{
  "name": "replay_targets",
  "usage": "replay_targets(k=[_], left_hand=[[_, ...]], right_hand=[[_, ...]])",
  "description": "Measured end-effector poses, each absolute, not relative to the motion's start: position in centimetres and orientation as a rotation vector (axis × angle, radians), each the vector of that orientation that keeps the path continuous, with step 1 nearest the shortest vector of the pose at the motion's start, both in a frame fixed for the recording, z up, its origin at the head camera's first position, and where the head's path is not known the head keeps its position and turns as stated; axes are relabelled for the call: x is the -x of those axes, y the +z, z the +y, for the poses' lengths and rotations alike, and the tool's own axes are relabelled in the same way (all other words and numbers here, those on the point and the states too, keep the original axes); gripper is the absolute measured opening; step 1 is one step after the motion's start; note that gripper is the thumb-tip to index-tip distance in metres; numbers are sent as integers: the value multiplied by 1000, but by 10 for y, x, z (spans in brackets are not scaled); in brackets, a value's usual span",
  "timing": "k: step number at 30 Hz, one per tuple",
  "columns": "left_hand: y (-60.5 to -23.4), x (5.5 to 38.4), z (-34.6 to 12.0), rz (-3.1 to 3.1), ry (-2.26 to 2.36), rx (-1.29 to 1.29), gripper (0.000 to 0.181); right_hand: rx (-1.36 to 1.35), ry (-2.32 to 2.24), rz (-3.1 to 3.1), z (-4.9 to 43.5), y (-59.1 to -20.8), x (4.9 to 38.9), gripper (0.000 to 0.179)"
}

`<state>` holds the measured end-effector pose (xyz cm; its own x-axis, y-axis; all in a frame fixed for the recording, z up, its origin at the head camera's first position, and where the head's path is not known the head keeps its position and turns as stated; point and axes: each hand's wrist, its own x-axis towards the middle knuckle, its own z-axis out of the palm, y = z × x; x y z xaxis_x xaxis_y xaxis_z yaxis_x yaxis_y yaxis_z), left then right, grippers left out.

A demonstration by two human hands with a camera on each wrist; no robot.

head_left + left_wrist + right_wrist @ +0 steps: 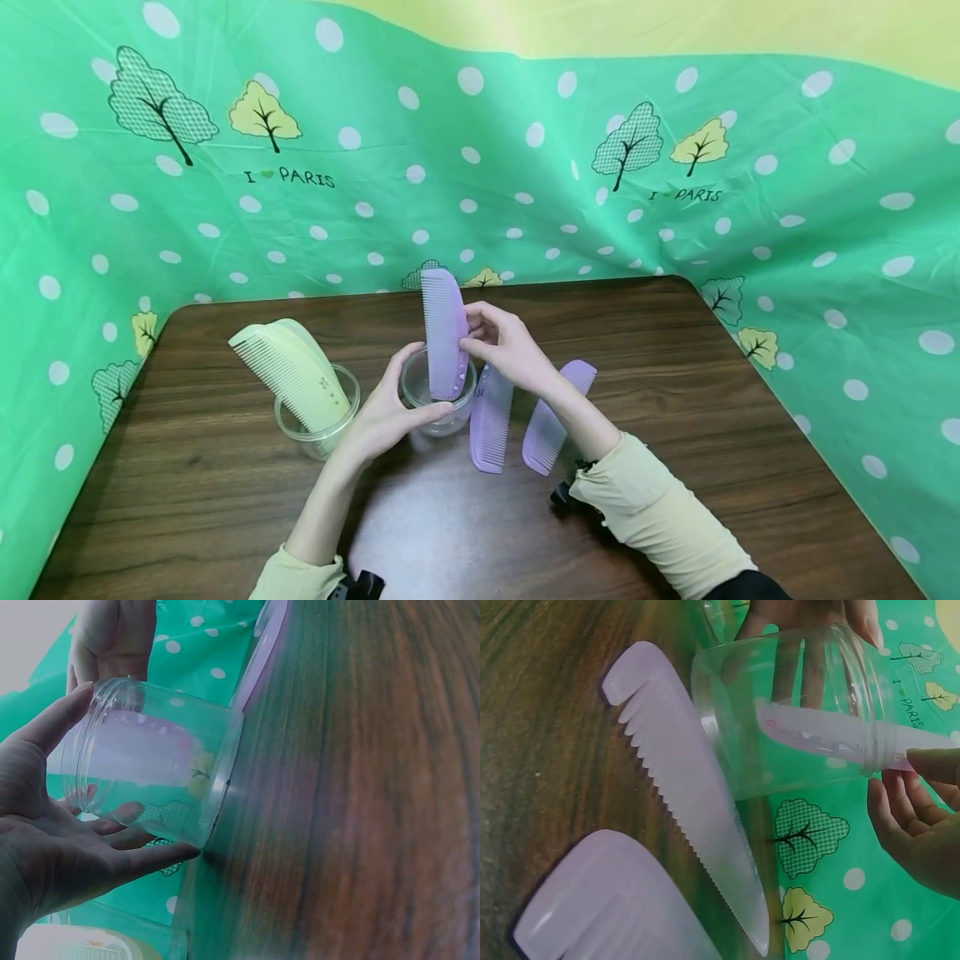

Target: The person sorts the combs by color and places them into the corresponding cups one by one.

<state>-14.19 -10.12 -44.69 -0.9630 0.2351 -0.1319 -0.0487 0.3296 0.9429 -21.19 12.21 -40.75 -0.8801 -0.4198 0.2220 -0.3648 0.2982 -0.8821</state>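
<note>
A clear plastic jar (217,761) stands on the table, and my left hand (384,423) holds it with thumb and fingers round its side. My right hand (512,348) pinches a light purple comb (444,329) by its edge. That comb is upright, its lower end inside the jar, as the right wrist view shows through the clear wall. Two more purple combs lie on the table to the right of the jar: one close beside it (491,429), the other (546,433) partly beneath my right forearm.
Left of my left hand stands a second clear jar (282,422) with pale yellow-green combs (296,375) leaning in it. The brown wooden table (172,492) meets a green dotted cloth (465,200) at its back and sides.
</note>
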Motion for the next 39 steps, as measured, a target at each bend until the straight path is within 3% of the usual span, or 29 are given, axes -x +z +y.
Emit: replay_targets(k=[9,39], left_hand=[[-447,142,-100,2337,1710,-170,99],[-447,144,-102,2334,1719,-187,100]], right_hand=[[709,-1575,2563,123,-416,213,18],[734,-1460,2545,146,-421,218,26]])
